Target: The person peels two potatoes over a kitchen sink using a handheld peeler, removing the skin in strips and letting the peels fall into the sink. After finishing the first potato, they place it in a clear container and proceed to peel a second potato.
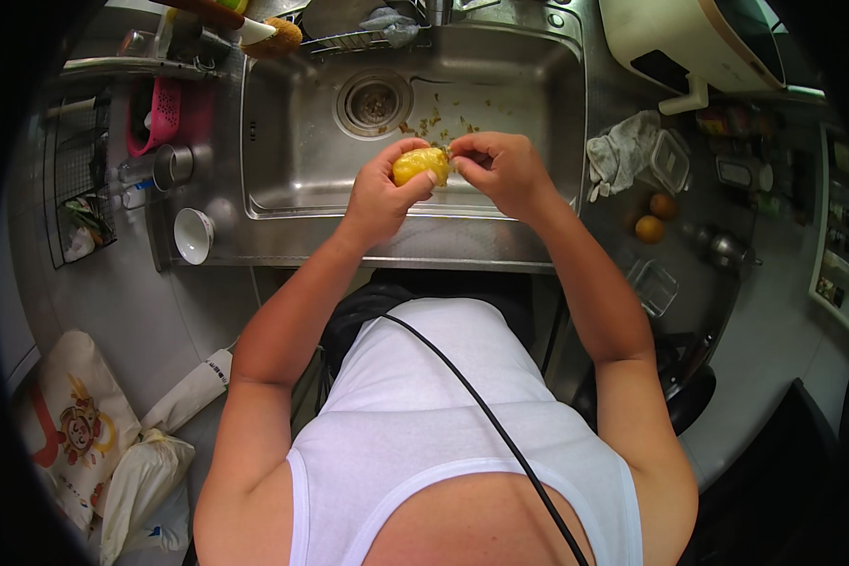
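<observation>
A peeled, glossy yellow fruit or vegetable (417, 166) is gripped in my left hand (385, 187), the thumb lying across its near side. My right hand (506, 170) is at its right end, thumb and forefinger pinching a small dark bit there; whether that bit is still attached I cannot tell. Both hands are above the near part of a stainless steel sink (495, 194). Brownish peel scraps (435, 122) lie scattered on the sink floor, right of the drain strainer (375, 105).
At the left stand a white bowl (194, 236), a metal cup (172, 168) and a pink basket (164, 113). A grey cloth (622, 148), a clear container (668, 163) and two round orange-brown fruits (649, 229) lie right of the sink. A wire rack (332, 46) borders its far edge.
</observation>
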